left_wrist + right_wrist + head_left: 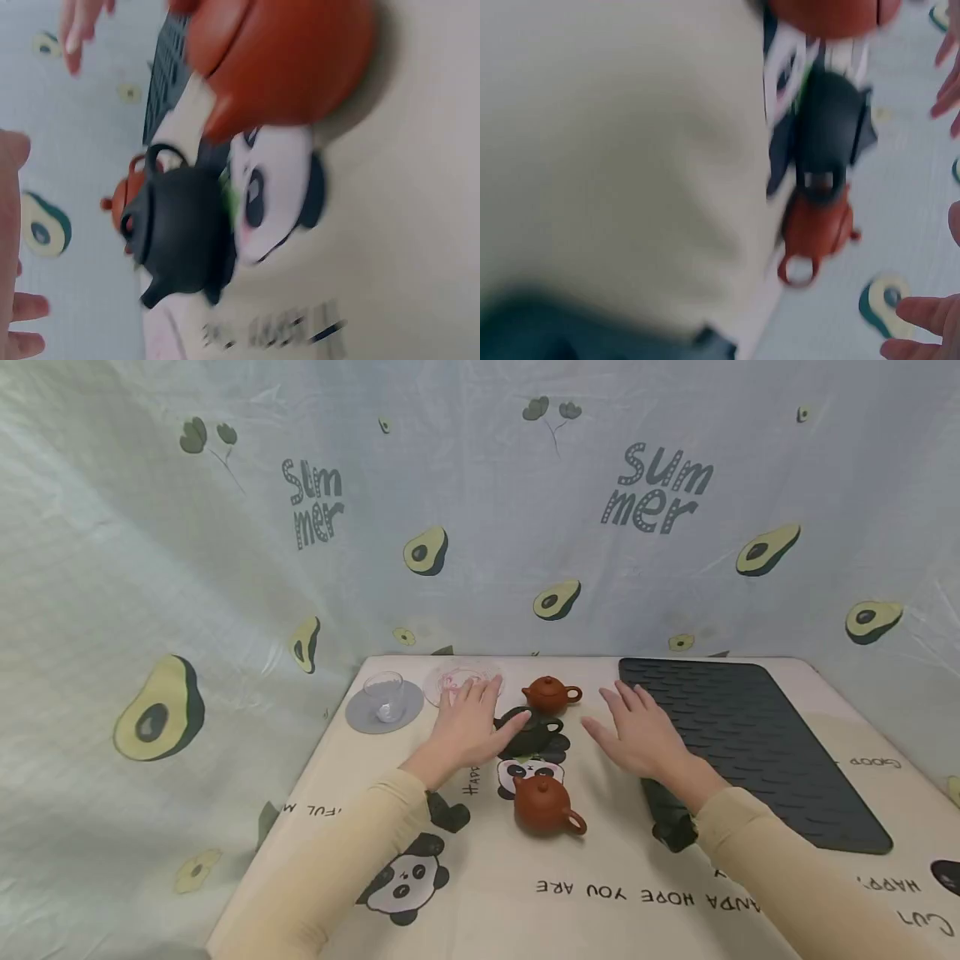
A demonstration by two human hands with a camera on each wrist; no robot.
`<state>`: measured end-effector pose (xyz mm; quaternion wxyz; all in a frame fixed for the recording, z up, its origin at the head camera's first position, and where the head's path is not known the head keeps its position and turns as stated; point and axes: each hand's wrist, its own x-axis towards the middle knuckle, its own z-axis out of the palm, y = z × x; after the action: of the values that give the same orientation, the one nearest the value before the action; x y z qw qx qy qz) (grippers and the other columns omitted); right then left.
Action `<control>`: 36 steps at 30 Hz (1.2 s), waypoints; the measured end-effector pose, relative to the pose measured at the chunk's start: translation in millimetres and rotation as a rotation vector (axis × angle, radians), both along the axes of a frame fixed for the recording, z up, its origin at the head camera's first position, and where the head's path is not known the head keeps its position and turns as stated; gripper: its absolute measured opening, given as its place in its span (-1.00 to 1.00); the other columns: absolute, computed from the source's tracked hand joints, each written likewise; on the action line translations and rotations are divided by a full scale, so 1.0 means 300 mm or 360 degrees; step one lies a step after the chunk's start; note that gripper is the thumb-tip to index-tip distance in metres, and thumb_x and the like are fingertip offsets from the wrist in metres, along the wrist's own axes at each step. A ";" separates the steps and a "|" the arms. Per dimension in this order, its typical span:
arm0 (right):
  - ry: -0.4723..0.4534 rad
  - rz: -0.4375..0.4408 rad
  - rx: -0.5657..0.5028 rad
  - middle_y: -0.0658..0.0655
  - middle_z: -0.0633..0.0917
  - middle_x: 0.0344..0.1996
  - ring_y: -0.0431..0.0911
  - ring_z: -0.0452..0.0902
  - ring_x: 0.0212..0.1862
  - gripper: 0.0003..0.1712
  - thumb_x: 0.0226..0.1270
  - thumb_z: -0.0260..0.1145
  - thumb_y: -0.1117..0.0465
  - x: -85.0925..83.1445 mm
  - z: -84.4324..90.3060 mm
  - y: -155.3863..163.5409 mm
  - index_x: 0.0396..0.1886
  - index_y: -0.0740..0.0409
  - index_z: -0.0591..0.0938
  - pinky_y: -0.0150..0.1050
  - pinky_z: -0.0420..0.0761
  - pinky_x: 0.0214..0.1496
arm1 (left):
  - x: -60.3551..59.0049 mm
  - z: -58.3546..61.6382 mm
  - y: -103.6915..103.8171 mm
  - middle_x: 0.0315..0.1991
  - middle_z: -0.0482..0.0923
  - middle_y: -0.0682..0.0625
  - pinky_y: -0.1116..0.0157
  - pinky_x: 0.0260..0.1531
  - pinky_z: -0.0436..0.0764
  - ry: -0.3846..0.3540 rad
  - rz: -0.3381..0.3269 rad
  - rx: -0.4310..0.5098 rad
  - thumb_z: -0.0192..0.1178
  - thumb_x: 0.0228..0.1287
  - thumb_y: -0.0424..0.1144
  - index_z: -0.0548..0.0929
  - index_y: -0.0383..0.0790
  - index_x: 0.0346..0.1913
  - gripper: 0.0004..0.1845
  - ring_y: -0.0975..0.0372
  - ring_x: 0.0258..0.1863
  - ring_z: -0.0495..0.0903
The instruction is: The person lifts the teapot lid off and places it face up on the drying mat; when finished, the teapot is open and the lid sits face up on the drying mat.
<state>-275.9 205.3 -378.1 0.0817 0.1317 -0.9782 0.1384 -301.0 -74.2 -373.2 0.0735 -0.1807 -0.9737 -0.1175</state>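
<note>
A pale tabletop [465, 897] printed with pandas and upside-down lettering fills the lower centre of the head view, below creased, slightly shiny sheeting [480, 485] patterned with avocados and the word "summer" 2 times. There are 3 teapots, lined up near the centre of the frame: 1 reddish-brown front teapot [542, 806] lowest, 1 black teapot [528, 739] above it, and 1 reddish-brown back teapot [547, 695] highest. At upper left of the table, 1 clear glass cup [385, 693] stands on 1 flat grey disc [414, 702], with 1 clear round plate [435, 681] bearing a pink pattern just beside it. At right lies 1 dark mat [742, 743], rectangular with rounded corners and a ridged texture. The teapots are round-bodied and smooth, with loop handles and knobbed lids. The left hand [468, 727] has its fingers extended and thumb wide, overlapping the black teapot; whether they touch cannot be told. The right hand [641, 735], between teapots and mat, also holds its fingers extended, thumb wide.
</note>
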 end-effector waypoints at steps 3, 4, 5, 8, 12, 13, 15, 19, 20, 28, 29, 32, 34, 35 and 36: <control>0.0001 0.0094 -0.0123 0.43 0.22 0.51 0.40 0.04 0.51 -0.12 0.58 -0.02 -0.32 0.042 -0.035 -0.032 0.51 0.30 0.32 0.35 0.11 0.42 | 0.053 -0.032 0.000 0.40 0.39 -0.23 -0.15 0.40 0.14 0.0051 -0.0081 0.0129 -0.22 0.49 0.41 0.30 -0.23 0.51 -0.13 -0.07 0.44 0.29; -0.0002 0.0123 -0.0167 0.42 0.25 0.50 0.38 0.08 0.50 -0.14 0.58 -0.01 -0.32 0.056 -0.049 -0.045 0.49 0.29 0.35 0.35 0.15 0.41 | 0.072 -0.049 0.003 0.31 0.47 -0.22 -0.10 0.36 0.25 0.0055 -0.0100 0.0193 -0.19 0.51 0.37 0.38 -0.25 0.45 -0.19 -0.06 0.36 0.38; -0.0005 0.0149 -0.0209 0.40 0.29 0.48 0.37 0.13 0.49 -0.15 0.58 0.00 -0.32 0.072 -0.062 -0.058 0.48 0.28 0.38 0.35 0.18 0.40 | 0.090 -0.069 0.005 0.21 0.53 -0.22 -0.04 0.29 0.35 0.0052 -0.0122 0.0258 -0.16 0.53 0.33 0.44 -0.27 0.37 -0.24 -0.05 0.27 0.46; -0.0032 0.0205 -0.0292 0.34 0.38 0.45 0.30 0.23 0.46 -0.20 0.56 0.03 -0.32 0.118 -0.096 -0.095 0.44 0.22 0.45 0.31 0.26 0.37 | 0.140 -0.130 0.016 -0.03 0.61 -0.14 0.07 0.07 0.50 0.0016 -0.0173 0.0514 -0.10 0.56 0.24 0.57 -0.29 0.16 -0.37 0.03 0.00 0.56; -0.0056 0.0254 -0.0364 0.27 0.45 0.40 0.23 0.30 0.44 -0.24 0.56 0.03 -0.32 0.169 -0.123 -0.138 0.40 0.17 0.51 0.25 0.33 0.36 | 0.180 -0.201 0.026 -0.18 0.58 0.00 0.17 -0.09 0.53 -0.0027 -0.0164 0.0740 -0.09 0.57 0.22 0.61 -0.21 0.00 -0.45 0.16 -0.17 0.53; -0.0059 0.0261 -0.0385 0.26 0.47 0.39 0.22 0.32 0.43 -0.24 0.56 0.03 -0.32 0.180 -0.126 -0.147 0.40 0.16 0.52 0.24 0.34 0.36 | 0.185 -0.215 0.027 -0.22 0.56 0.04 0.19 -0.11 0.52 -0.0021 -0.0158 0.0764 -0.10 0.57 0.22 0.62 -0.18 -0.04 -0.47 0.18 -0.20 0.51; -0.0045 0.0272 -0.0425 0.24 0.50 0.36 0.20 0.35 0.41 -0.26 0.56 0.05 -0.32 0.198 -0.132 -0.163 0.37 0.15 0.54 0.23 0.36 0.35 | 0.191 -0.233 0.027 -0.29 0.53 0.09 0.21 -0.15 0.51 -0.0009 -0.0149 0.0795 -0.10 0.58 0.21 0.63 -0.12 -0.10 -0.51 0.21 -0.24 0.49; 0.0016 0.0267 -0.0437 0.19 0.57 0.29 0.16 0.43 0.36 -0.31 0.53 0.12 -0.30 0.224 -0.143 -0.186 0.31 0.13 0.59 0.19 0.40 0.32 | 0.197 -0.261 0.024 -0.42 0.50 0.15 0.20 -0.20 0.49 0.0073 -0.0178 0.0773 -0.12 0.62 0.17 0.63 -0.03 -0.27 -0.54 0.20 -0.27 0.49; 0.0041 0.0267 -0.0430 0.19 0.59 0.26 0.15 0.45 0.34 -0.33 0.52 0.16 -0.29 0.230 -0.146 -0.191 0.29 0.12 0.60 0.18 0.42 0.31 | 0.199 -0.267 0.024 -0.43 0.50 0.15 0.19 -0.21 0.49 0.0102 -0.0183 0.0753 -0.12 0.62 0.16 0.63 -0.01 -0.29 -0.55 0.19 -0.27 0.50; 0.0299 0.0278 -0.0422 0.08 0.71 0.05 0.06 0.60 0.16 -0.53 0.36 0.43 -0.14 0.257 -0.158 -0.233 0.10 0.03 0.74 0.10 0.55 0.17 | 0.206 -0.313 0.023 -0.37 0.62 0.11 0.17 -0.25 0.48 0.0319 -0.0182 0.0660 -0.02 0.60 0.06 0.74 0.04 -0.18 -0.65 0.15 -0.27 0.55; 0.0320 0.0271 -0.0419 0.07 0.72 0.02 0.04 0.61 0.14 -0.54 0.34 0.45 -0.13 0.259 -0.160 -0.238 0.08 0.03 0.75 0.09 0.56 0.15 | 0.208 -0.314 0.023 -0.38 0.62 0.12 0.18 -0.26 0.47 0.0325 -0.0173 0.0662 0.00 0.59 0.06 0.75 0.05 -0.18 -0.66 0.16 -0.27 0.54; 0.0358 0.0240 -0.0414 0.02 0.74 -0.04 0.00 0.63 0.09 -0.61 0.31 0.48 -0.11 0.263 -0.162 -0.251 0.00 0.00 0.78 0.05 0.59 0.11 | 0.213 -0.314 0.022 -0.40 0.61 0.15 0.20 -0.28 0.45 0.0356 -0.0157 0.0668 0.07 0.56 0.04 0.75 0.05 -0.21 -0.71 0.18 -0.28 0.53; 0.0384 0.0225 -0.0413 0.00 0.75 -0.07 -0.02 0.64 0.06 -0.64 0.30 0.50 -0.11 0.265 -0.162 -0.258 -0.05 -0.02 0.80 0.04 0.60 0.09 | 0.214 -0.311 0.019 -0.40 0.61 0.14 0.20 -0.29 0.44 0.0397 -0.0161 0.0658 0.09 0.55 0.01 0.74 0.05 -0.24 -0.73 0.18 -0.29 0.52; 0.0399 0.0221 -0.0416 -0.01 0.76 -0.09 -0.03 0.65 0.04 -0.66 0.29 0.51 -0.10 0.264 -0.161 -0.261 -0.07 -0.02 0.81 0.03 0.61 0.08 | 0.214 -0.310 0.017 -0.40 0.62 0.14 0.20 -0.29 0.45 0.0418 -0.0164 0.0651 0.09 0.54 0.00 0.74 0.04 -0.25 -0.73 0.18 -0.29 0.52; 0.0414 0.0219 -0.0422 -0.02 0.77 -0.10 -0.04 0.65 0.03 -0.67 0.28 0.51 -0.10 0.264 -0.159 -0.264 -0.09 -0.04 0.82 0.02 0.61 0.07 | 0.214 -0.307 0.015 -0.39 0.63 0.12 0.20 -0.29 0.45 0.0433 -0.0167 0.0642 0.09 0.54 -0.01 0.75 0.04 -0.25 -0.74 0.17 -0.29 0.53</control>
<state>-196.6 126.1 -426.0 0.2144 0.2032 -0.9213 0.2530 -237.0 -69.7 -465.3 0.2322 -0.2269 -0.9010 -0.2878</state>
